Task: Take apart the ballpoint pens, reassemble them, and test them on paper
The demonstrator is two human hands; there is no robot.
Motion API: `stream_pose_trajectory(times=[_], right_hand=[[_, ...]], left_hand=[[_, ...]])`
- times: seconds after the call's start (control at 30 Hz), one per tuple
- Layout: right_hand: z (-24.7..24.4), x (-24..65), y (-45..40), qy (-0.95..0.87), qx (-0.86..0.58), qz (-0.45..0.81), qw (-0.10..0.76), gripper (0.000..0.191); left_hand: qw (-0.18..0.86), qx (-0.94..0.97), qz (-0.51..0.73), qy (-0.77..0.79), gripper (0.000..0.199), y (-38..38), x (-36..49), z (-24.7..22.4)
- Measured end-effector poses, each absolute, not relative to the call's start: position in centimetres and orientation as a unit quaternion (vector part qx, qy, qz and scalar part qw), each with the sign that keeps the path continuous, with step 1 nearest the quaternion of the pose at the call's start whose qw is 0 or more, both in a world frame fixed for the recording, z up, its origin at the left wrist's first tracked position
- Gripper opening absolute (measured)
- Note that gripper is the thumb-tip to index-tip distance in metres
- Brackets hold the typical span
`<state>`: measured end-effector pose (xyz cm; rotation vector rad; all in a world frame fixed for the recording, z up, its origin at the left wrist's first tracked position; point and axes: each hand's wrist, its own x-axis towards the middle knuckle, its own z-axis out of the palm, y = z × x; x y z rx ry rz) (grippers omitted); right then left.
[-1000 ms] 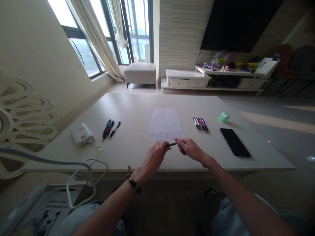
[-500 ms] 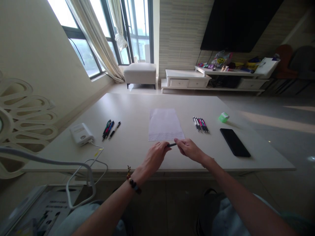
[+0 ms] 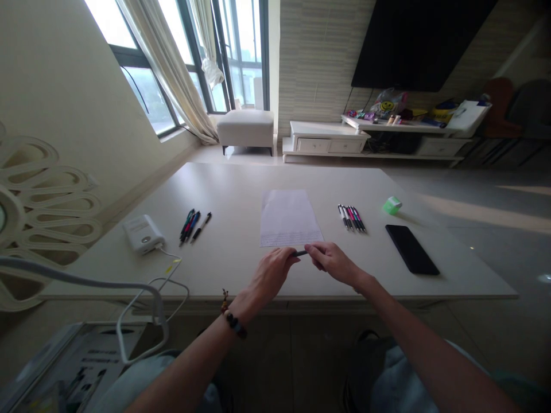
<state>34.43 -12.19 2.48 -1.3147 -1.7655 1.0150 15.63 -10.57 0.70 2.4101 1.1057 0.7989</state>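
Between my hands is a dark pen [image 3: 300, 253], held level just above the near part of the table. My left hand [image 3: 275, 269], with a beaded bracelet at its wrist, is closed on the pen's left end. The fingers of my right hand [image 3: 329, 261] pinch its right end, so only the pen's middle shows. Right beyond the hands lies a sheet of white paper [image 3: 288, 215] with lines of writing along its near edge. A row of several pens [image 3: 352, 218] lies to the right of the paper, and several more pens [image 3: 189, 225] lie to the left.
A white power bank [image 3: 143, 234] with a white cable [image 3: 172, 269] sits at the table's left. On the right are a black phone [image 3: 411, 249] and a small green-and-white object [image 3: 392, 205]. The table's [image 3: 241, 183] near edge runs under my forearms.
My right fingers have shifted very slightly along the pen's right end. Both hands otherwise stay in place, and the things on the table have not moved.
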Motion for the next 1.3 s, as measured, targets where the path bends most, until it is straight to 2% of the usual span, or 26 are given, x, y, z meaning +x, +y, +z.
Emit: stream_pose_trajectory(times=[0.13,0.23,0.33,0.47,0.5,0.6,0.77,0.87,0.97,1.03,1.1,1.2,1.3], right_hand=[[1.7,33.8,-12.0,-0.628,-0.520,0.430,0.388,0.053],[1.6,33.7,-11.8,-0.616,-0.507,0.464,0.386,0.052],[2.1,33.9,-11.9,-0.617,-0.502,0.454,0.401,0.048],[2.2,33.7,-12.5,-0.651,-0.519,0.365,0.416,0.027],[2.1,33.4,-12.7,-0.669,-0.513,0.352,0.407,0.028],[1.5,32.2,-13.5,-0.705,-0.478,0.349,0.390,0.041],[2.0,31.4,-13.5,-0.677,-0.473,0.300,0.477,0.018],[2.9,33.0,-12.1,-0.550,-0.521,0.277,0.591,0.021],[3.6,35.9,-10.2,-0.386,-0.478,0.383,0.690,0.021],[3.8,37.9,-9.4,-0.310,-0.442,0.483,0.689,0.019],[4.0,39.6,-9.2,-0.281,-0.421,0.542,0.670,0.023],[4.3,41.0,-9.5,-0.284,-0.395,0.584,0.650,0.028],[4.4,41.2,-9.9,-0.267,-0.361,0.612,0.651,0.021]], left_hand=[[0.141,0.870,0.267,0.391,0.019,-10.7,15.5,0.5],[0.172,0.851,0.288,0.404,0.019,-10.7,15.6,0.6],[0.320,0.762,0.355,0.438,0.022,-10.4,16.0,0.9],[0.587,0.517,0.457,0.424,0.028,-9.6,16.3,1.1],[0.632,0.463,0.469,0.408,0.028,-9.4,16.3,1.0],[0.700,0.391,0.467,0.373,0.027,-9.1,16.4,0.5],[0.721,0.437,0.399,0.361,0.042,-9.8,17.3,-0.4],[0.660,0.549,0.337,0.387,0.047,-10.2,17.8,-0.7],[0.435,0.737,0.291,0.428,0.035,-10.4,17.6,-1.3],[0.261,0.831,0.254,0.422,0.030,-10.2,17.2,-1.9],[0.149,0.874,0.209,0.412,0.037,-10.0,16.8,-2.6],[0.095,0.888,0.154,0.422,0.047,-9.8,16.4,-3.5],[0.091,0.890,0.121,0.430,0.050,-9.8,16.3,-3.5]])
